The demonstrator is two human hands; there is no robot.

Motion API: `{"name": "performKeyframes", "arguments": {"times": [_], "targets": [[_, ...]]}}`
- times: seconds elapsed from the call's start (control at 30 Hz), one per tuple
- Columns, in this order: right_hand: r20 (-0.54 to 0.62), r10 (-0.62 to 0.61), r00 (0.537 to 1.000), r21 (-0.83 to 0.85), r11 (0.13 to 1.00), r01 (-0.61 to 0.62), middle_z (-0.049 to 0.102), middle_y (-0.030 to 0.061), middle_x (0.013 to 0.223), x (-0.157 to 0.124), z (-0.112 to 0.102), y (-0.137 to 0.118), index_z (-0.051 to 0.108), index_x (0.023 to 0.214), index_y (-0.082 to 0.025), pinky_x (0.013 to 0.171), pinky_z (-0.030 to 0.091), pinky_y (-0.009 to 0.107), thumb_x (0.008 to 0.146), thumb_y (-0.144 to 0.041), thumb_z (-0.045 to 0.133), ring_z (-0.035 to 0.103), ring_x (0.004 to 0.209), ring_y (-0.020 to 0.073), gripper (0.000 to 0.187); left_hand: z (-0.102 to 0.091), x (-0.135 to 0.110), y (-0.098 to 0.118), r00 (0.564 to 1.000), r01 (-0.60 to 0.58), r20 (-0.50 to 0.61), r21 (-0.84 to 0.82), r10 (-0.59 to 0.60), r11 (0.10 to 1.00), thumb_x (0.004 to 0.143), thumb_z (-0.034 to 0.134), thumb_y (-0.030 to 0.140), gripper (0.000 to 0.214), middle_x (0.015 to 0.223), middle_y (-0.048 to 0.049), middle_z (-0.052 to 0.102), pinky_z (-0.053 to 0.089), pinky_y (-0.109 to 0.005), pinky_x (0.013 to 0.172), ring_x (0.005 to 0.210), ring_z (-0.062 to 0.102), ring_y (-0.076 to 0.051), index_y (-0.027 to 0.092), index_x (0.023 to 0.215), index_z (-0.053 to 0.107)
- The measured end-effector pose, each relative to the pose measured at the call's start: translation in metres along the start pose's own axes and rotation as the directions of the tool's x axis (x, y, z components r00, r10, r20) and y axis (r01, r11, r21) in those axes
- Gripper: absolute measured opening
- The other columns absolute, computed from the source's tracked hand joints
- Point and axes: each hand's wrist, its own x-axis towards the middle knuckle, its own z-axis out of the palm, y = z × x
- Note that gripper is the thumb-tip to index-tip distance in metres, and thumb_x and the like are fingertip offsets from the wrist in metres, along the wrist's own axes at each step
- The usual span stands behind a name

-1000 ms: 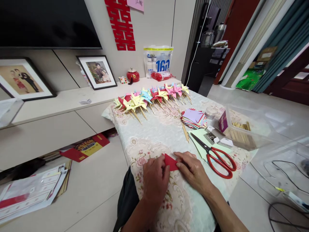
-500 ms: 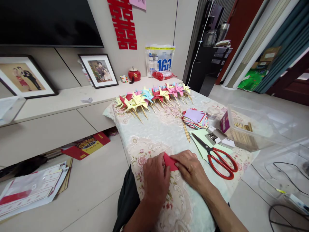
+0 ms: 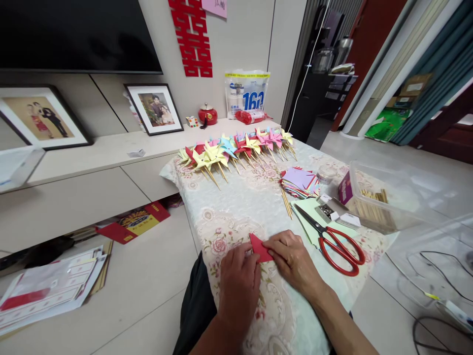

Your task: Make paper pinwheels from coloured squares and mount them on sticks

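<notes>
A folded red paper triangle [image 3: 259, 248] lies on the floral tablecloth [image 3: 236, 207] near its front edge. My left hand [image 3: 238, 281] pinches the paper's left side with curled fingers. My right hand [image 3: 293, 261] presses down on its right side with the fingers together. Red-handled scissors [image 3: 334, 241] lie just right of my right hand on a pale green sheet [image 3: 308, 217]. A stack of coloured paper squares [image 3: 299, 181] sits beyond them, with thin wooden sticks [image 3: 285, 202] beside it.
A row of finished paper pinwheels [image 3: 236, 148] lies across the far end of the table. A clear plastic box [image 3: 384, 197] with sticks, small white boxes [image 3: 334, 212] and a round jar [image 3: 326, 172] stand at the right. Papers [image 3: 48, 286] lie on the floor at left.
Both hands stay on the red paper and have shifted a little over it, the left fingers curling closer to its edge. The view has tilted up slightly.
</notes>
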Motion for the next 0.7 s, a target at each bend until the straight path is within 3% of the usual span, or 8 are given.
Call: {"name": "performKeyframes", "arguments": {"times": [0.23,0.5,0.7], "targets": [[-0.006,-0.031,0.999,-0.051,0.998,0.031,0.066,0.0067,0.096,0.0,0.0,-0.002,0.069,0.119,-0.026,0.081,0.041,0.04,0.097,-0.01,0.052,0.055,0.093,0.0232,0.033,-0.004,-0.015,-0.005,0.987,-0.159,0.038,0.056,0.157,0.986,0.092,0.049,0.011,0.03,0.116,-0.0119,0.071,0.053,-0.046,0.091,0.109,0.06,-0.029,0.011,0.117,0.067],[-0.079,-0.162,0.984,-0.117,0.981,0.152,0.067,0.0101,0.102,-0.006,-0.002,-0.016,0.065,0.12,-0.017,0.085,0.042,0.042,0.097,-0.008,0.048,0.055,0.096,0.024,0.029,-0.007,-0.019,-0.004,0.981,-0.188,0.062,0.103,0.183,0.977,0.091,0.052,0.014,0.032,0.116,-0.0111,0.073,0.053,-0.05,0.092,0.112,0.059,-0.032,0.011,0.118,0.069],[0.031,-0.203,0.979,-0.144,0.968,0.205,0.07,0.0096,0.105,-0.017,0.0,-0.027,0.063,0.123,-0.017,0.087,0.04,0.043,0.096,-0.007,0.048,0.057,0.098,0.0249,0.033,-0.007,-0.019,-0.003,0.98,-0.191,0.069,0.109,0.184,0.975,0.091,0.05,0.014,0.032,0.115,-0.012,0.074,0.054,-0.051,0.092,0.109,0.061,-0.032,0.01,0.115,0.07]]}}
